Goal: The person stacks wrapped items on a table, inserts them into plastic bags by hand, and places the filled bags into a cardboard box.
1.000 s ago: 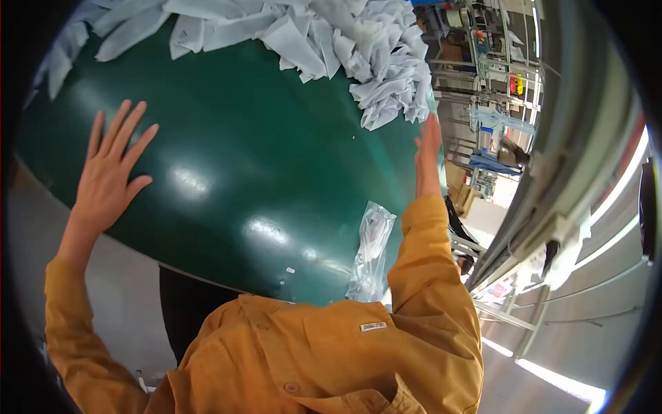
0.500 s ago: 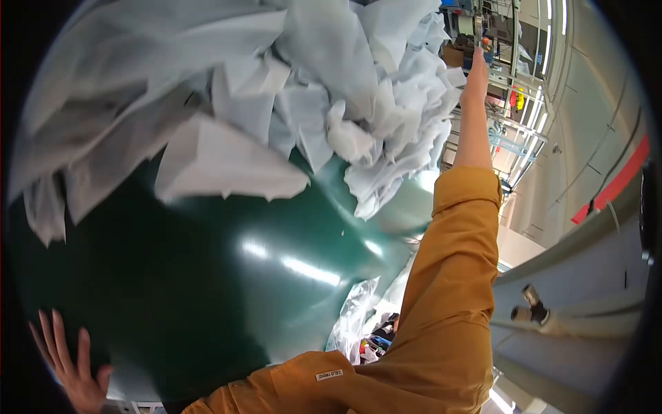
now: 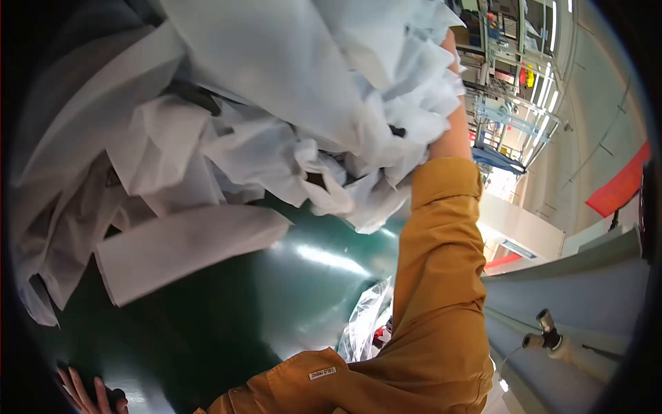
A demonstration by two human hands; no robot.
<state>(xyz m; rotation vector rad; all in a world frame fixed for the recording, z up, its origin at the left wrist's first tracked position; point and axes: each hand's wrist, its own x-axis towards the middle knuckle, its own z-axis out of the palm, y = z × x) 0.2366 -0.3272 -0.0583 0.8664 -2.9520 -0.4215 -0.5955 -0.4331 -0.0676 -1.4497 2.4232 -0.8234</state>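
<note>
A large heap of thin white sheets (image 3: 276,76) lies crumpled across the green table (image 3: 207,310). One folded sheet end (image 3: 186,245) hangs out at its near side. My left hand (image 3: 89,395) rests at the table's lower left, fingers apart, with no sheet in it; a small dark patch shows by the thumb. My right arm (image 3: 445,228), in a mustard sleeve, reaches far forward along the heap's right side. Sheets cover part of my right forearm (image 3: 453,141), and the fingers of that hand are hidden, so its grip cannot be made out.
A clear plastic bag (image 3: 364,321) hangs by the table edge near my body. Shelving racks (image 3: 507,76) with assorted items stand beyond on the right. A pale pipe with a metal valve fitting (image 3: 546,334) runs at the lower right, below a red strip (image 3: 617,183).
The white heap has shifted nearer, covering more of the table and part of my right forearm. My right hand has gone out of sight behind it. My left hand appears lower in view.
</note>
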